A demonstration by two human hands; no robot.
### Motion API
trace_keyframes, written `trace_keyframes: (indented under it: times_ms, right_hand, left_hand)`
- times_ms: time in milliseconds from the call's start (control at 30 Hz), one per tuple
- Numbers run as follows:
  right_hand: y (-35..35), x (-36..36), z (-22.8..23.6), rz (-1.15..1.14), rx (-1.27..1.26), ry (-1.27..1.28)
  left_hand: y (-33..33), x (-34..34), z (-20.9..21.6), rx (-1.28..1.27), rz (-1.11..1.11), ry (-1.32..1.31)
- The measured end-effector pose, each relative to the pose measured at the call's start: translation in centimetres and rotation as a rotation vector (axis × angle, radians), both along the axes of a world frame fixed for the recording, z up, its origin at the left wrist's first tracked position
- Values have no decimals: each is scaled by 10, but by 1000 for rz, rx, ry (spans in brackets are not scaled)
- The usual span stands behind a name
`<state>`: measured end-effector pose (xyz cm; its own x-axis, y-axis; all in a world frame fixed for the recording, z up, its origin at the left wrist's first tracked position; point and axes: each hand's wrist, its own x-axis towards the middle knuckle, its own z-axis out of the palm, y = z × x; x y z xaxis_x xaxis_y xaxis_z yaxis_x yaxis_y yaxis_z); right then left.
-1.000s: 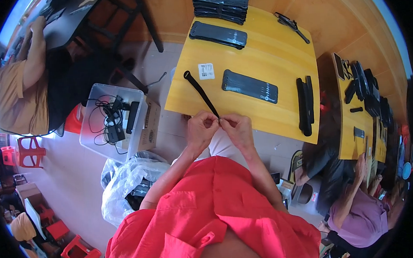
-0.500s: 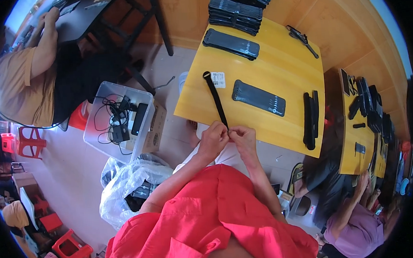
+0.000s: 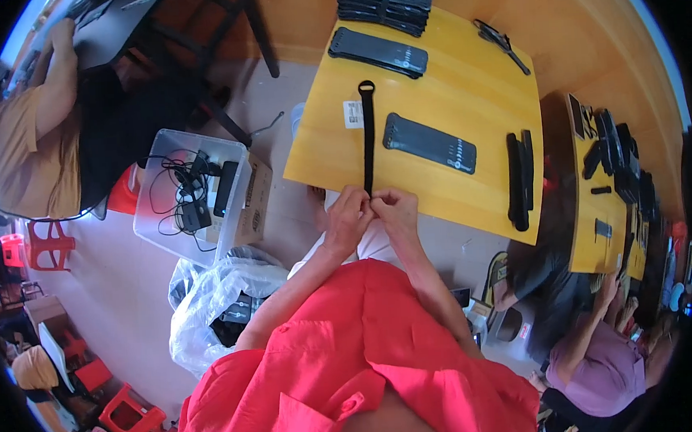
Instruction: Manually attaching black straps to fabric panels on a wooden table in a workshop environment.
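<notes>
A black strap (image 3: 369,140) with a ring-like loop at its far end lies lengthwise over the table's near edge. My left hand (image 3: 348,220) is closed in a pinch at its near end. Against it, my right hand (image 3: 397,212) has its fingertips pinched on the same end; the tip between them is hidden. A small white printed label (image 3: 353,115) lies left of the strap. To its right rests a flat black package (image 3: 430,143) with pale printing. Farther back is a stack of similar packages (image 3: 378,51).
The yellow table (image 3: 319,151) also bears black straps (image 3: 520,182) at right and banded black bundles (image 3: 384,9) at the back. A clear bin (image 3: 153,240) of cables and a plastic bag (image 3: 191,326) stand left. People sit left (image 3: 26,166) and right (image 3: 597,371).
The strap's far end has swung right, so it now points nearly straight away from me. Both hands still pinch its near end. The whole view has shifted slightly.
</notes>
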<state>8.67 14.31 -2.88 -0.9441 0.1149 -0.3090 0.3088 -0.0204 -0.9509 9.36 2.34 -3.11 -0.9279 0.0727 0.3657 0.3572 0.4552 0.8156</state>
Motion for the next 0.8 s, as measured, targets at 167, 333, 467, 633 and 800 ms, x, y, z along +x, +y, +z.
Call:
trace_keyframes:
  times_ms: [167,333,467,633,800]
  right_hand:
    - [-6,-2,6,4,-14,16]
    - [-11,3,14,14,25,198]
    - [-13,1,10,5,159,330]
    - [-15,-1,24,-13,316,513]
    - [-16,-2,27,7,371,568]
  left_hand:
    - [-5,-6,2,-33,37,20]
    - [-12,-11,-3,154,83,-194]
    - [-16,-13,3,333,83,-308]
    - [-17,-15,11,331,82,-377]
    - [-14,-15,8,382,64,-365]
